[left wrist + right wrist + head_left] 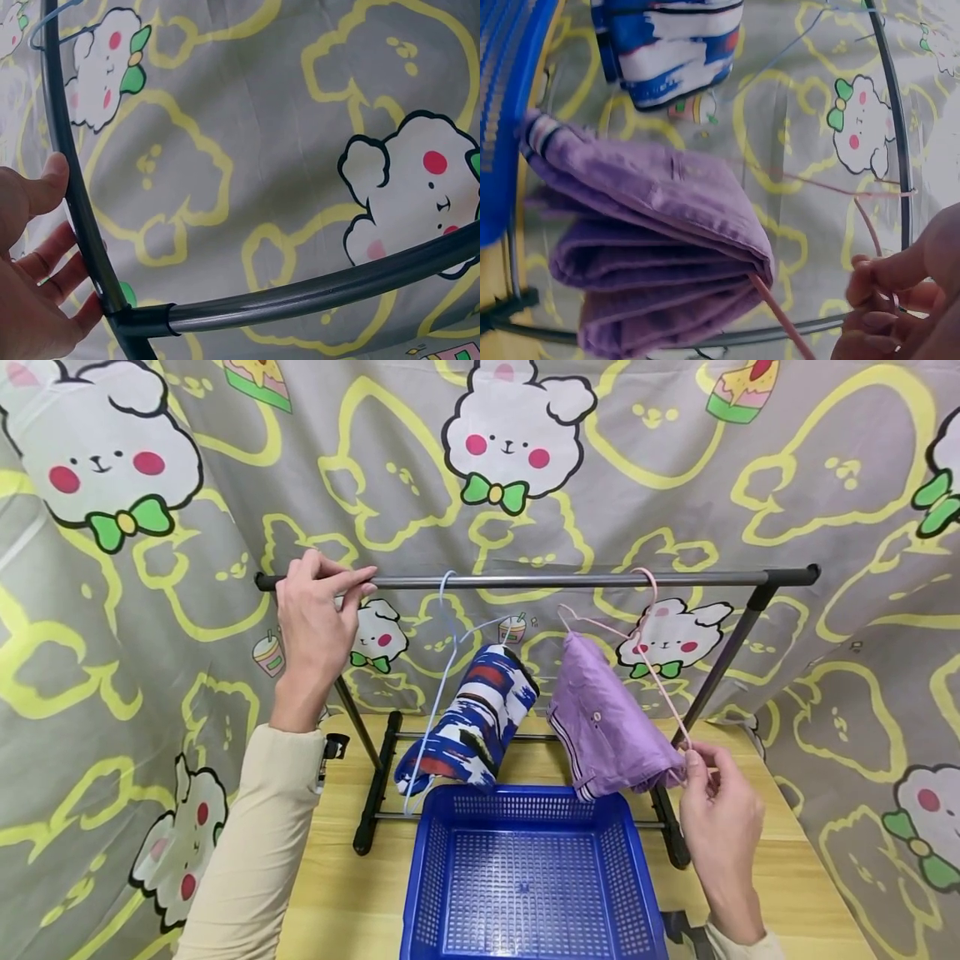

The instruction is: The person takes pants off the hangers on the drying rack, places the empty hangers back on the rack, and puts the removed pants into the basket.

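My left hand (318, 618) holds the top rail (480, 582) of a small clothes rack near its left end. In the left wrist view, the thumb lies on one side of the rail and the fingers reach behind it. My right hand (720, 818) pinches the lower right corner of a pink wire hanger (663, 689), whose hook is over the rail. A folded purple garment (611, 718) with a button and striped trim hangs on that hanger, tilted. To its left, a blue-white-red patterned garment (480, 718) hangs folded on a light blue hanger (437, 718).
A blue plastic basket (415, 877) stands on the wooden table (337, 893) in front of the rack, below the garments. The rack's black feet (367, 822) flank it. Grey cloth (525, 535) with cartoon prints covers the back and sides.
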